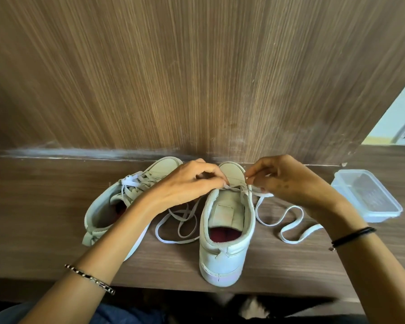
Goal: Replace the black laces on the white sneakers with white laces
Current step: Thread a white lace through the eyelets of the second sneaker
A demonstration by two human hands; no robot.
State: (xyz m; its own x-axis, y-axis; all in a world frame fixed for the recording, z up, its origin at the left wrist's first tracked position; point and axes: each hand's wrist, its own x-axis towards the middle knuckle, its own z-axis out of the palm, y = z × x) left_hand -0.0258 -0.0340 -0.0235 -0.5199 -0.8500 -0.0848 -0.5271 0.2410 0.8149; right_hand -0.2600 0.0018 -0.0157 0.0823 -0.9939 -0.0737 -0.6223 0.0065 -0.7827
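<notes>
Eyelets of right sneaker [225,232] under hands [185,183] [290,181]

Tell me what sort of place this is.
Probably a home, not a workshop: a wood-laminate ledge against a matching wall panel, a clear plastic food container on it, and white sneakers being threaded with a white lace.

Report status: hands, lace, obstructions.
Left hand and right hand pinching white lace at centre sneaker's front eyelets. Left sneaker laced white. Clear plastic container aside, not blocking.
</notes>
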